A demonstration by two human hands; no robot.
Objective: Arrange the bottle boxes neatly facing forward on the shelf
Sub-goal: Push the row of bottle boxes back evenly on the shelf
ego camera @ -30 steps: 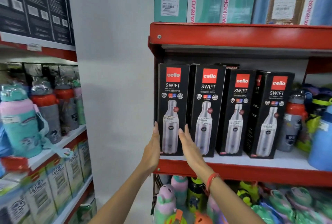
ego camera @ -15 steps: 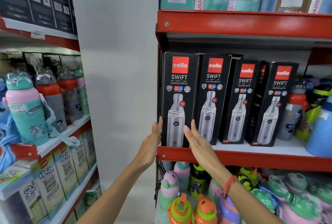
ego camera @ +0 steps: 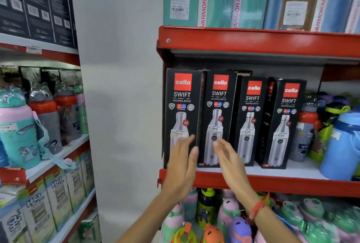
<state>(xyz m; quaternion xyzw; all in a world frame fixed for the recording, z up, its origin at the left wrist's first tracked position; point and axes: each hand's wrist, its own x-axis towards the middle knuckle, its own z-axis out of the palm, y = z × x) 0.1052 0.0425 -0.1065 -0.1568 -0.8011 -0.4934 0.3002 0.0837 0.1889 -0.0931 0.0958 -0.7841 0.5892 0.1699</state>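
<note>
From the head camera, four tall black bottle boxes stand in a row on the white board of a red-edged shelf (ego camera: pixel 272 183), each printed with a red "cello" square, the word SWIFT, small round badges, a picture of a steel bottle and a white price sticker. Taking the shelf's left post as the mark, the first box (ego camera: pixel 182 106) stands right against it, upright and face-on. The second box (ego camera: pixel 219 110) touches the first and is also face-on. The third box (ego camera: pixel 251 122) sits further back and looks shorter. The fourth box (ego camera: pixel 286 126), farthest from the post, is turned a little so that its dark left side panel shows. The left hand (ego camera: pixel 182 162) is raised in front of the lower part of the first box with fingers spread and its grip released; it is blurred, and whether it touches the box cannot be told. The right hand (ego camera: pixel 230 157), with a red thread at the wrist, is open before the lower part of the second box, its grip likewise released and holding nothing. To the right of the fourth box stand coloured drinking bottles (ego camera: pixel 307 131) on the same board.
</note>
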